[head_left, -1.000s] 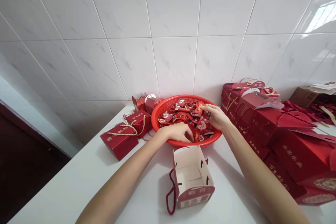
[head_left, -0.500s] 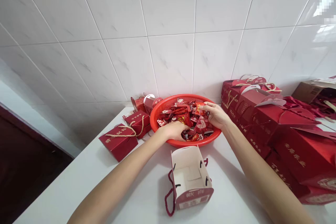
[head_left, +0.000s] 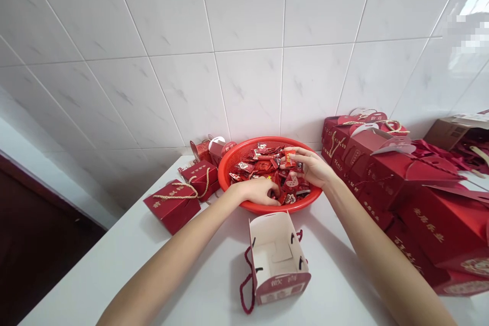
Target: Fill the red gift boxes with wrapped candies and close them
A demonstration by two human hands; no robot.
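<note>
A red plastic basket (head_left: 229, 163) holds many red-wrapped candies (head_left: 263, 165). Over its right side, my right hand (head_left: 314, 167) pinches a small red wrapped candy (head_left: 289, 158) with yellow print. My left hand (head_left: 260, 191) reaches over the front rim, its fingers curled down among the candies; what they grip is hidden. Just in front of the basket stands an open gift box (head_left: 278, 254), white inside and red outside, with nothing in it. A dark red cord handle (head_left: 244, 290) loops out at its left.
Closed red gift boxes (head_left: 173, 206) with rope handles lie left of the basket. Several larger stacked red boxes (head_left: 412, 198) fill the right side. Farther right is a cardboard carton (head_left: 446, 135). The white table (head_left: 206, 275) meets a tiled wall (head_left: 248, 86) behind.
My right hand has lifted the red candy slightly and turned it. My left hand has shifted a little to the right, its fingers curling more among the candies.
</note>
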